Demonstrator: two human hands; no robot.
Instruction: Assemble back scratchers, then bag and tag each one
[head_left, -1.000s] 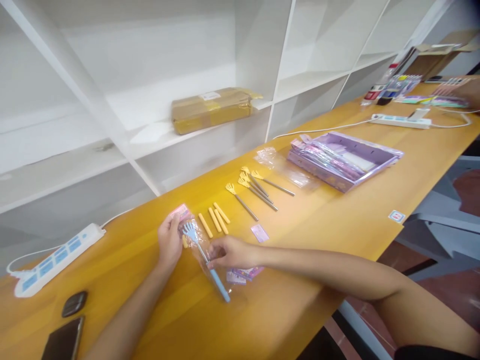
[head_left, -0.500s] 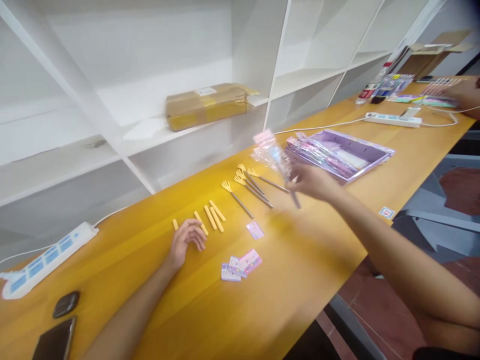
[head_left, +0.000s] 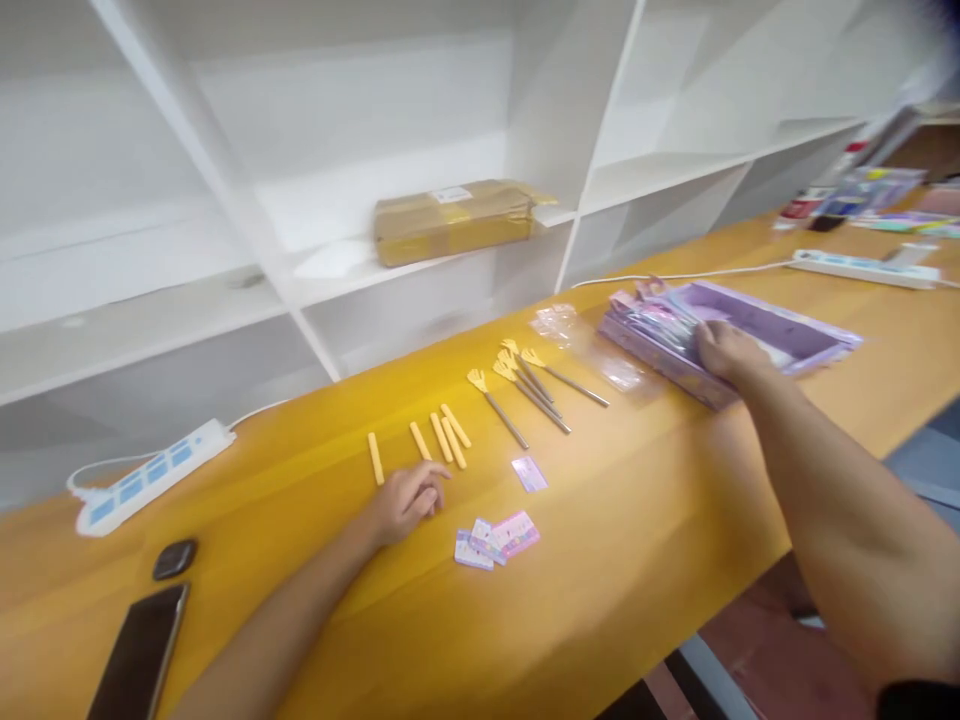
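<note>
My right hand [head_left: 724, 350] is closed at the near side of a shallow purple box [head_left: 795, 315], on a wrapped back scratcher [head_left: 681, 305] that lies over other clear-wrapped pieces; its fingertips are partly hidden. My left hand [head_left: 411, 498] rests on the table with loosely bent fingers and holds nothing. Just beyond it lie several yellow sticks [head_left: 439, 437]. Between the hands are several back scratchers [head_left: 536, 392] with yellow claw heads and metal rods. Nearer to me are a single pink card [head_left: 529, 474] and a small overlapping pile of cards [head_left: 487, 541].
Clear plastic bags [head_left: 619, 373] lie beside the box. At left are a power strip [head_left: 156, 478], a small black case [head_left: 175, 560] and a phone [head_left: 140, 655]. A taped cardboard package [head_left: 454, 228] sits on the white shelf. Another power strip [head_left: 862, 268] and bottles stand farther right.
My right hand has moved right, from above the table into the purple box, with the wrapped back scratcher. My left hand stays by the yellow sticks. The view has shifted left.
</note>
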